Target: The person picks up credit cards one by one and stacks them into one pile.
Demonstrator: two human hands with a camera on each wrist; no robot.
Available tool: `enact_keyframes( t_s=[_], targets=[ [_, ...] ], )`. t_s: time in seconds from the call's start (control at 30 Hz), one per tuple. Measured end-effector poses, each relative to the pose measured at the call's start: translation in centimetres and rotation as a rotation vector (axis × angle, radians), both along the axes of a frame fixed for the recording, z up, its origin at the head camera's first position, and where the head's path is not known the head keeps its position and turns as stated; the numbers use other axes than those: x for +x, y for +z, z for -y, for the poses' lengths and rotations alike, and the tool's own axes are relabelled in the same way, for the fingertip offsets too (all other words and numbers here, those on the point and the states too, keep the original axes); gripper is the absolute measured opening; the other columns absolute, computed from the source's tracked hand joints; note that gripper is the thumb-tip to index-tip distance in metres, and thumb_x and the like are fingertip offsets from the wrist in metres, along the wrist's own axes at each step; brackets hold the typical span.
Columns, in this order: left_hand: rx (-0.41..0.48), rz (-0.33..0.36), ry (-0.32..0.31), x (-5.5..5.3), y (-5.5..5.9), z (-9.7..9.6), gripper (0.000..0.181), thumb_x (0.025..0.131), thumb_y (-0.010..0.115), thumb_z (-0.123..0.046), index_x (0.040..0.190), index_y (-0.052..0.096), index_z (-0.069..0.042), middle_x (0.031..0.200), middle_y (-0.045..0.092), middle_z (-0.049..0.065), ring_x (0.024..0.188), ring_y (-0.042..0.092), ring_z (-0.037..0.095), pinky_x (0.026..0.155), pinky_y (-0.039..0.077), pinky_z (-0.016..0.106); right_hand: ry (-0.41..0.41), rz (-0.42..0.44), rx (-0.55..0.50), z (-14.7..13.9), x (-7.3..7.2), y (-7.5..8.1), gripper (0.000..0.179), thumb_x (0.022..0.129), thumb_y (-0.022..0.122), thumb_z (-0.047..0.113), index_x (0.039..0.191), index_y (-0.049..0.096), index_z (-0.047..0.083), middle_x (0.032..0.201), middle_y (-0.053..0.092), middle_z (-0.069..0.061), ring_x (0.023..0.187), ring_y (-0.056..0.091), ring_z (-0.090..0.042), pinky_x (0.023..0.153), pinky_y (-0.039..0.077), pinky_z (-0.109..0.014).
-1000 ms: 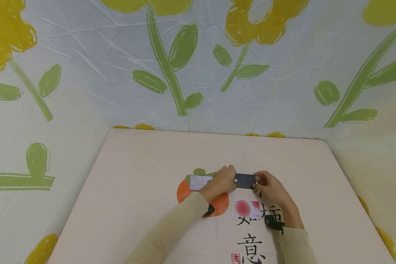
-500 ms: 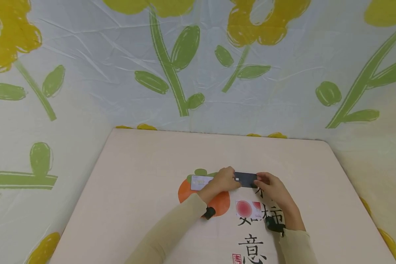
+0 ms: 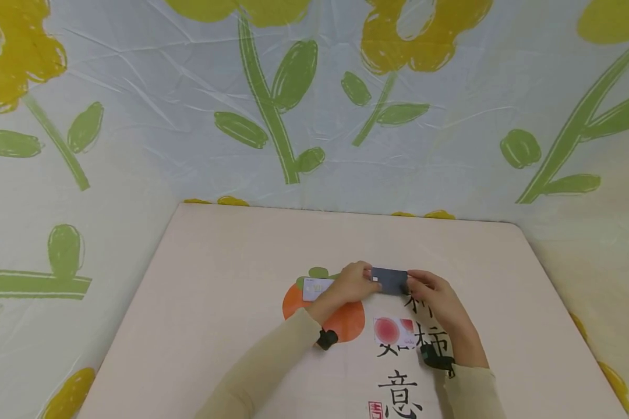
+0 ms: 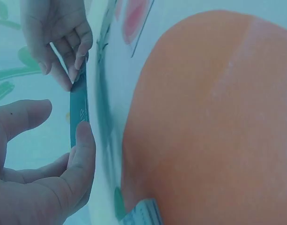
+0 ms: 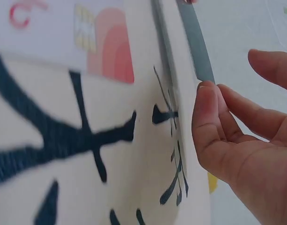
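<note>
In the head view, a dark blue-grey bank card (image 3: 389, 281) with a small chip is held by both hands over the table. My left hand (image 3: 352, 284) pinches its left end between thumb and fingers, while my right hand (image 3: 436, 295) pinches the right end. The left wrist view has the card (image 4: 79, 110) nearly edge-on, stretched between the two hands. Seen from the right wrist, thumb and fingertips meet at the card's (image 5: 199, 44) corner. A whitish card (image 3: 314, 290) lies left of my left hand, partly covered by it. Below the held card lies a white card with red circles (image 3: 390, 331).
The pale pink table mat (image 3: 230, 256) bears a printed orange persimmon (image 3: 346, 323) and black brush characters (image 3: 400, 396). Behind and beside it hangs a white cloth (image 3: 188, 145) with yellow flowers and green stems. Both wrists wear dark camera straps.
The dark card has shifted slightly up in the head view, and its face looks lighter now. Both hands have moved with it; the two other cards stay where they lay.
</note>
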State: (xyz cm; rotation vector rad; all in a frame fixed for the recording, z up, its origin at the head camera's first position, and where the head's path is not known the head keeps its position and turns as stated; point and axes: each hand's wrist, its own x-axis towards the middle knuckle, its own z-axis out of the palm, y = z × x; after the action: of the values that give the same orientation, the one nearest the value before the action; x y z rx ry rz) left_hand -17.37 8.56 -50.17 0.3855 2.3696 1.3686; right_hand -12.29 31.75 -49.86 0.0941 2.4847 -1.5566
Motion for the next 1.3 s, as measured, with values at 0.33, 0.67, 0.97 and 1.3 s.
enact_keyframes(
  t_s=[0.33, 0.67, 0.97, 1.3],
  targets=[
    [0.061, 0.015, 0.034, -0.4, 0.4, 2.6, 0.050, 0.093, 0.070, -0.024, 0.136, 0.058, -0.004, 0.119, 0.065, 0.005, 0.109, 0.064, 0.017, 0.087, 0.052, 0.029, -0.043, 0.022, -0.150, 2.5, -0.1, 0.2, 0.055, 0.103, 0.058, 0.033, 0.143, 0.047, -0.003, 0.141, 0.050, -0.024, 0.118, 0.059, -0.038, 0.089, 0.045, -0.015],
    [0.068, 0.000, 0.070, -0.1, 0.4, 6.3, 0.046, 0.093, 0.068, -0.028, 0.133, 0.061, -0.008, 0.118, 0.066, 0.003, 0.107, 0.066, 0.016, 0.087, 0.053, 0.034, -0.065, 0.070, -0.220, 5.5, -0.2, 0.2, 0.052, 0.102, 0.059, 0.034, 0.142, 0.051, 0.003, 0.138, 0.054, -0.019, 0.117, 0.060, -0.034, 0.091, 0.047, -0.019],
    [0.067, 0.007, 0.103, 0.4, -0.3, 10.2, 0.044, 0.094, 0.068, -0.029, 0.132, 0.062, -0.008, 0.118, 0.067, 0.003, 0.111, 0.063, 0.021, 0.093, 0.050, 0.041, -0.004, 0.075, -0.323, 9.0, -0.7, -0.1, 0.043, 0.102, 0.060, 0.024, 0.137, 0.054, -0.001, 0.133, 0.057, -0.019, 0.113, 0.059, -0.033, 0.093, 0.050, -0.027],
    [0.094, -0.012, 0.126, 1.2, -0.5, 13.3, 0.045, 0.095, 0.067, -0.029, 0.133, 0.061, -0.005, 0.119, 0.067, 0.006, 0.115, 0.063, 0.023, 0.094, 0.050, 0.040, 0.026, 0.083, -0.325, 11.7, -1.1, -0.2, 0.043, 0.102, 0.060, 0.024, 0.137, 0.055, 0.000, 0.127, 0.060, -0.021, 0.110, 0.061, -0.033, 0.096, 0.050, -0.034]
  ],
)
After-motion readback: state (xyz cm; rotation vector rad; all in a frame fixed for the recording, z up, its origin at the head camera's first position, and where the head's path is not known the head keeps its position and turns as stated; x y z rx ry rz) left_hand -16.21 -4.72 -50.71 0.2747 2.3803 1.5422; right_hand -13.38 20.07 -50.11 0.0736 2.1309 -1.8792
